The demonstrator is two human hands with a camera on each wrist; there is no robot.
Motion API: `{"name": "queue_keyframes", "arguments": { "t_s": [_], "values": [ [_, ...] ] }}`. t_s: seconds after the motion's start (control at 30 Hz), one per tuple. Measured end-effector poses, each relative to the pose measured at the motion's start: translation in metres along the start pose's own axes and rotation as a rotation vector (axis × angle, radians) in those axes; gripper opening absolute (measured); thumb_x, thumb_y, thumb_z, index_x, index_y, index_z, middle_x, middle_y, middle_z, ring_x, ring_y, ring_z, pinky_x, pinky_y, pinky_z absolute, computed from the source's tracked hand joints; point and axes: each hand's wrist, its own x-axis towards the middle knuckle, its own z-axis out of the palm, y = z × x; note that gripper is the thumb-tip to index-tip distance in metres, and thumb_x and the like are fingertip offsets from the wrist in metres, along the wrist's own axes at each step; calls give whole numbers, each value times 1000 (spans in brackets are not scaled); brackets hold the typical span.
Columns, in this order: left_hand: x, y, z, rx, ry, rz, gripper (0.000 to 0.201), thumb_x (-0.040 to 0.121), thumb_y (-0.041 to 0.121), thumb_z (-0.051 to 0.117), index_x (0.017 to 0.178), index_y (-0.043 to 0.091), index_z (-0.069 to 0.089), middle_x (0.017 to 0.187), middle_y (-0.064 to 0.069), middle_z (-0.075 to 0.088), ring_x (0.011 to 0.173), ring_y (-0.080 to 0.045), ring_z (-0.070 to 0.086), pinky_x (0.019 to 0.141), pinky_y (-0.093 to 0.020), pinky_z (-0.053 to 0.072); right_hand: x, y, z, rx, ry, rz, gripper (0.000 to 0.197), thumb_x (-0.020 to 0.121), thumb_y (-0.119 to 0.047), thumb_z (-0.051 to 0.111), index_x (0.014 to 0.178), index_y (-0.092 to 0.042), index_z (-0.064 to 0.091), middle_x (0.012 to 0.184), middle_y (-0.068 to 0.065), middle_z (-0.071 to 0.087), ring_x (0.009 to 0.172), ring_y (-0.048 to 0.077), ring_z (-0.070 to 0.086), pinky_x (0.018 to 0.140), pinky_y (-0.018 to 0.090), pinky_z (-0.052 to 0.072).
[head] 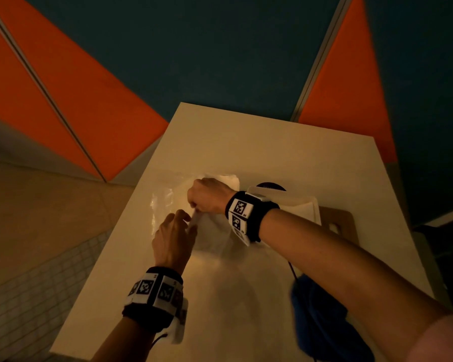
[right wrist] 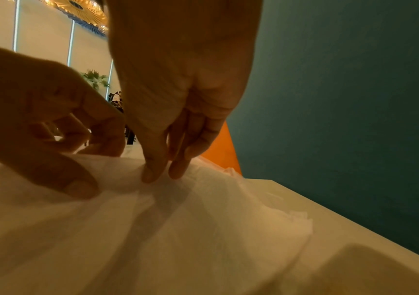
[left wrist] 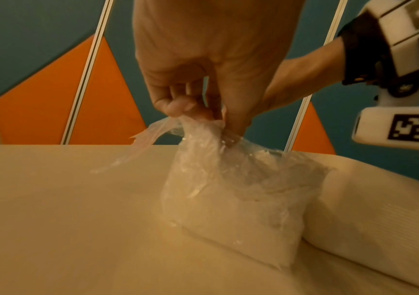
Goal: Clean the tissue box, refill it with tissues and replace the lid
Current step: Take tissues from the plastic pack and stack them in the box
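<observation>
A pack of white tissues in clear plastic wrap (head: 212, 231) lies mid-table. My left hand (head: 187, 219) pinches a tuft of the wrap at the pack's top (left wrist: 193, 117) and pulls it up. My right hand (head: 195, 206) meets it from the far side, thumb and fingers pinching the same wrap (right wrist: 163, 173). A torn strip of plastic (left wrist: 137, 143) hangs off to the left. The white tissue box (head: 306, 205) stands just right of the pack, partly behind my right wrist. Its wooden lid (head: 343, 220), with a slot, lies flat further right.
The white table (head: 246, 142) ends near teal and orange wall panels. A blue cloth (head: 317, 317) lies at the front right under my right forearm. A dark round object (head: 270, 185) sits behind the box. A black cable (head: 292, 270) trails from my right wrist.
</observation>
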Motion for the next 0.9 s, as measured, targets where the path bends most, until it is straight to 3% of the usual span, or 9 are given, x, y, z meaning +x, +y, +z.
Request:
{"name": "queue_keyframes", "arguments": {
  "t_s": [0.27,0.37,0.47,0.6,0.73,0.83,0.9],
  "values": [
    [-9,0,1,6,111,38,19,85,36,61,95,21,59,98,-2,63,81,-24,59,58,-29,41,-4,7,4,34,26,-34,20,91,-12,57,108,-12,68,114,11,66,101,28,64,81,32,49],
    [-8,2,1,-70,74,-4,28,84,39,61,104,20,53,98,0,67,85,-25,60,64,-35,48,-7,10,3,-5,24,-82,17,90,-14,59,106,-13,65,111,9,67,96,26,64,69,29,42],
    [-7,0,0,-129,31,-31,31,86,37,60,110,18,56,99,0,70,86,-25,62,65,-33,47,-11,13,3,0,40,-106,15,89,-13,58,105,-13,59,108,7,65,94,25,63,65,29,40],
    [-10,-1,-8,-219,196,175,10,84,17,65,90,10,67,86,-11,68,69,-27,60,58,-29,39,-24,24,-6,2,144,-110,33,86,-22,57,119,-22,61,121,3,58,114,21,51,87,34,44],
    [-20,1,-19,-361,365,215,8,83,6,67,90,9,67,84,-8,68,68,-21,60,59,-27,43,-40,45,-19,-4,278,49,31,78,-34,63,107,-26,70,129,2,50,123,22,39,101,37,31],
    [-26,-3,-29,-471,434,150,14,83,11,67,97,12,68,86,0,67,74,-18,61,59,-29,48,-51,59,-19,267,369,225,33,76,-35,70,107,-23,71,137,1,47,131,21,34,109,37,25],
    [-29,-7,-34,-517,484,121,18,83,14,68,100,11,67,88,3,64,77,-19,61,60,-32,50,-57,58,-11,576,448,311,34,74,-30,77,105,-17,71,129,4,56,123,21,46,104,33,34]
  ]
}}
